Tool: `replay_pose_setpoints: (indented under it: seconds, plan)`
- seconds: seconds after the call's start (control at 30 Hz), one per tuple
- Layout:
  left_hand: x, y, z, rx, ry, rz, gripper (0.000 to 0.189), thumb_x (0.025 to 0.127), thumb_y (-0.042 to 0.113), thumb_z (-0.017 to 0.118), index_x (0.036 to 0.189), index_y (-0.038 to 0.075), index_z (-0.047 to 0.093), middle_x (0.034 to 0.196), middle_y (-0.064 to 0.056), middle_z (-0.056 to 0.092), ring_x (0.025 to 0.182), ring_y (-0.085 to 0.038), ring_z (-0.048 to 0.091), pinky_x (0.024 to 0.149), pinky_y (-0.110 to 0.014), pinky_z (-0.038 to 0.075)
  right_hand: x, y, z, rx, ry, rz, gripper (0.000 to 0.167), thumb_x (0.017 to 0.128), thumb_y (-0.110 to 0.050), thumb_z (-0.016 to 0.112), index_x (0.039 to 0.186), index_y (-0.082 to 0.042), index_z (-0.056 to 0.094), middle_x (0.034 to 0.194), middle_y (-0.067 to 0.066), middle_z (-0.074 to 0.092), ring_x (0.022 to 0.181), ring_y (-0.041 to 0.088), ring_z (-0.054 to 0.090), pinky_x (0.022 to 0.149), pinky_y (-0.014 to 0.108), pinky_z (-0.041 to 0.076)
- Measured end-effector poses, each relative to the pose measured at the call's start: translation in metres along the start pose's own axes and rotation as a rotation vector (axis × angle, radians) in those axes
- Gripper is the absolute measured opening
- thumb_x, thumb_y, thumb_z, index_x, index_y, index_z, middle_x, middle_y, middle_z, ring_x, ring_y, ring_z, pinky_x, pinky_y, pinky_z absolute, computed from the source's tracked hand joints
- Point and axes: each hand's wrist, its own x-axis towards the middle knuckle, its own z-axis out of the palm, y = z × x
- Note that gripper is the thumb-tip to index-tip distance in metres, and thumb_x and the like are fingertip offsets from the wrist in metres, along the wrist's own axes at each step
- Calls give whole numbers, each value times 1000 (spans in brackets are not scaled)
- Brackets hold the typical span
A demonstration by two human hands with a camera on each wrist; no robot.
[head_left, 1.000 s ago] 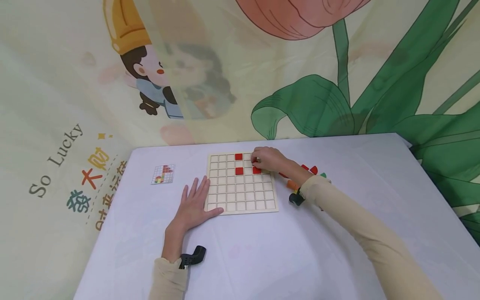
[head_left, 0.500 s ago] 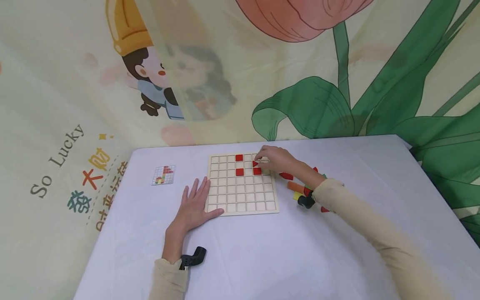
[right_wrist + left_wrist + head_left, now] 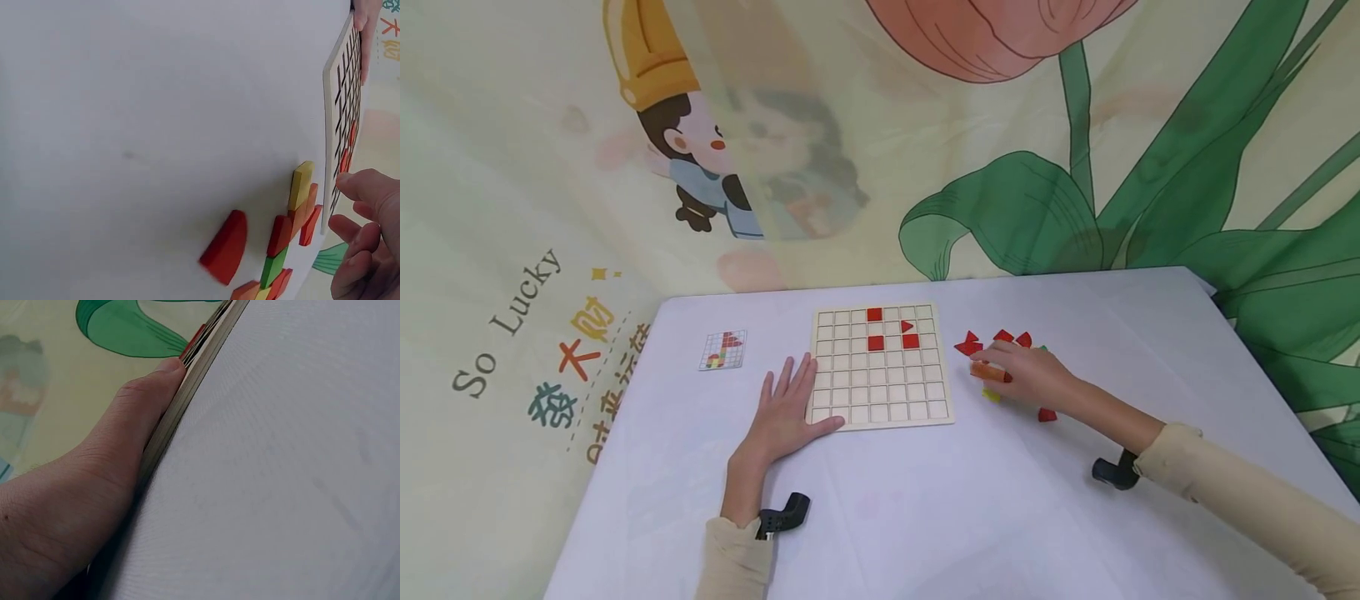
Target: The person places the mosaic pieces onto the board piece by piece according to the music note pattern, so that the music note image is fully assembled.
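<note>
A pale wooden grid board point(image 3: 878, 377) lies on the table. My left hand point(image 3: 781, 423) rests at its lower left corner, fingers spread along the side and thumb on the near edge; the left wrist view shows the thumb point(image 3: 134, 409) against that edge. Red squares point(image 3: 876, 343) and one red triangle point(image 3: 907, 326) sit in the board's cells. To the right, my right hand point(image 3: 1030, 372) is over a group of coloured pieces, hiding some. In the right wrist view its loosely bent fingers hold nothing visible, above red, orange, yellow point(image 3: 301, 185) and green point(image 3: 274, 269) pieces.
A small card point(image 3: 723, 350) with a coloured grid pattern lies left of the board. A red piece point(image 3: 1047, 415) lies apart, nearer than the group. White cloth point(image 3: 880, 508) covers the table, and a printed curtain point(image 3: 820, 167) hangs behind it.
My right hand has left the red triangle in a board cell and moved right, over the loose pieces. The left hand stays at the board's corner.
</note>
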Motion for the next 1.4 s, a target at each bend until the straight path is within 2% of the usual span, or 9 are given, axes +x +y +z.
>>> replay_pose_setpoints:
  seconds: [0.1,0.37,0.57,0.9,1.1,1.2,1.4]
  plan:
    - [0,0,0,1,4,1,108,80,73,56,157,14,9,166,-3,5,154,-29,-4,122,-55,-4,-13,5,1,-22,15,6,45,83,-24,75,126,-16,63,118,7,64,88,18,63,62,31,53]
    - [-1,2,-2,-14,3,3,108,80,71,58,157,13,10,166,-4,6,154,-30,-3,122,-55,-4,-32,13,3,-51,56,0,46,81,-22,78,124,-13,64,111,8,64,77,14,60,51,18,45]
    - [-2,3,-2,-13,11,9,108,79,70,59,157,12,11,166,-4,7,154,-30,-2,122,-56,-2,-35,14,4,-57,83,-9,47,80,-22,79,124,-13,64,111,7,64,78,14,61,52,17,46]
    - [0,1,0,-7,2,-2,108,80,71,58,157,13,9,166,-3,5,154,-30,-3,122,-55,-4,-40,19,4,-57,67,-11,46,80,-23,79,123,-14,64,110,7,63,72,9,59,51,16,45]
    - [1,2,1,-19,8,12,108,80,70,59,157,12,10,166,-4,6,154,-30,-3,122,-55,-4,-45,29,-1,-70,90,19,49,80,-22,79,125,-12,64,111,9,63,81,14,60,54,17,48]
    - [2,2,1,-17,12,17,108,79,70,59,157,12,11,166,-4,7,154,-30,-2,122,-55,-3,-48,32,-2,-63,90,30,50,79,-21,79,126,-11,64,109,10,62,80,14,58,54,17,47]
    - [0,2,0,-22,13,9,108,79,69,60,157,13,11,166,-3,7,154,-30,-2,122,-55,-3,-47,40,0,-50,110,33,41,80,-19,77,120,-11,67,109,9,60,75,12,57,53,17,44]
